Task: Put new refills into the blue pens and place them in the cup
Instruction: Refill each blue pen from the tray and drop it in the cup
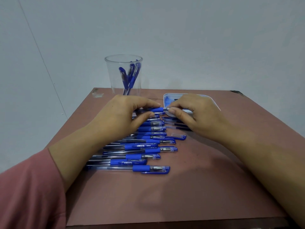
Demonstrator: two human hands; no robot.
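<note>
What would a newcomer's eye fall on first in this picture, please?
The two hands meet mid-table: the left hand pinches the blue grip of a held pen and the right hand pinches its tip end. Beneath them a row of blue pens lies side by side on the brown table, and a clear cup at the far edge holds a few more.

This is a plain indoor room, a simple work corner in a home or a small office; I cannot tell which of the two. A small reddish-brown table (214, 179) stands against a bare pale wall (198, 38), and its far left corner (97, 93) is chipped. Stationery lies on it: a row of blue gel pens (142, 146) in the middle, a clear plastic cup (110, 76) at the far edge and a white tray (165, 96) beside it.
</note>
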